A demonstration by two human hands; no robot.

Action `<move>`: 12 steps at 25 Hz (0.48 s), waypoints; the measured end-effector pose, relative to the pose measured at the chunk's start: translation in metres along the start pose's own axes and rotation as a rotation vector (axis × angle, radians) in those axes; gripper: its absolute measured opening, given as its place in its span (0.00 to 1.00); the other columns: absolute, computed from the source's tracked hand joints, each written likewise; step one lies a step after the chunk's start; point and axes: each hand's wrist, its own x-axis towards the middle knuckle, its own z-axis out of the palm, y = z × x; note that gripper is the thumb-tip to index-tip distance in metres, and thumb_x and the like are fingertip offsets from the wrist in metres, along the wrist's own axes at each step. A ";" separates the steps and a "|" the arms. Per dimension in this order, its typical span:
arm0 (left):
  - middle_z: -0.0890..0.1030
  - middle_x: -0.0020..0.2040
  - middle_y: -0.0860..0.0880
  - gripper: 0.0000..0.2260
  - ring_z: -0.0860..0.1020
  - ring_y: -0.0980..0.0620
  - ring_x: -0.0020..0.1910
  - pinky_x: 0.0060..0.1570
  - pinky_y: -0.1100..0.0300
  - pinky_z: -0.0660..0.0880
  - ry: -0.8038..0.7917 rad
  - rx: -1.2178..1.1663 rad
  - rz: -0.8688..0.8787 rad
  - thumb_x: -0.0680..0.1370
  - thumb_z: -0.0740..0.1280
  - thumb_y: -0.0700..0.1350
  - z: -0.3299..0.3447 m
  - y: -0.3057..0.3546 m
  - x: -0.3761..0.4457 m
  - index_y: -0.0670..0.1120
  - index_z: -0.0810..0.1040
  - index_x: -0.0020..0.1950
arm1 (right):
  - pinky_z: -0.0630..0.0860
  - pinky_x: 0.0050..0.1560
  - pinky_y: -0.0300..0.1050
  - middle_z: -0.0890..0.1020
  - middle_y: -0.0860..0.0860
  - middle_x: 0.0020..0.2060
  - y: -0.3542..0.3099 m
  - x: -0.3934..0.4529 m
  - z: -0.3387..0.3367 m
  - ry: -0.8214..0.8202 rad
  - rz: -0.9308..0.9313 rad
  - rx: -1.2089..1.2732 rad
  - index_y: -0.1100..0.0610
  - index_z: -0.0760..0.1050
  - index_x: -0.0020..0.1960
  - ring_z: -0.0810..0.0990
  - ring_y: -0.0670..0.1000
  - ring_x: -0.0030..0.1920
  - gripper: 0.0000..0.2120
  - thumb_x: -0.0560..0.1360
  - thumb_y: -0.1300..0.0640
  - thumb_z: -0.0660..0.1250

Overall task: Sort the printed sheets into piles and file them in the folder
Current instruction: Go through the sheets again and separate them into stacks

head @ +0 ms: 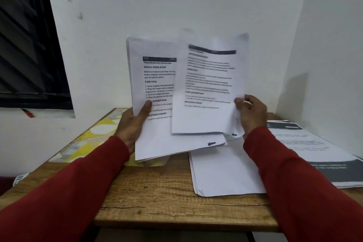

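Centre frame, left hand point(130, 124) grips the stack point(157, 92); right hand point(251, 112) pinches one sheet point(208, 88), whose light corner hold could let it slip.

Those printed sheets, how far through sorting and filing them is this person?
Partly through. Done: two piles lie on the wooden table, a face-down pile in the middle and a printed-side-up pile at the right. In hand: the left hand grips an unsorted stack while the right hand pinches one sheet off it. Left: the held stack, and all filing; the yellow folder lies under the stack.
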 end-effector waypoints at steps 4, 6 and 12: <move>0.86 0.54 0.47 0.13 0.84 0.47 0.53 0.48 0.54 0.82 0.013 -0.029 0.040 0.79 0.67 0.52 -0.003 0.005 0.002 0.46 0.81 0.58 | 0.67 0.46 0.33 0.83 0.60 0.52 -0.003 0.020 -0.049 0.402 -0.088 -0.265 0.65 0.80 0.59 0.81 0.59 0.54 0.13 0.77 0.64 0.65; 0.85 0.57 0.46 0.16 0.84 0.47 0.55 0.53 0.52 0.81 -0.006 -0.048 0.055 0.77 0.67 0.53 -0.003 0.006 0.002 0.46 0.80 0.61 | 0.68 0.51 0.33 0.83 0.60 0.55 -0.001 0.022 -0.056 0.411 -0.113 -0.306 0.65 0.79 0.61 0.80 0.59 0.57 0.14 0.78 0.65 0.64; 0.85 0.57 0.45 0.15 0.84 0.47 0.53 0.48 0.55 0.82 -0.011 -0.091 0.016 0.77 0.67 0.52 -0.002 0.004 0.004 0.45 0.80 0.60 | 0.79 0.54 0.49 0.86 0.47 0.41 -0.009 -0.008 -0.002 -0.126 -0.080 0.032 0.55 0.82 0.52 0.81 0.49 0.44 0.09 0.76 0.66 0.68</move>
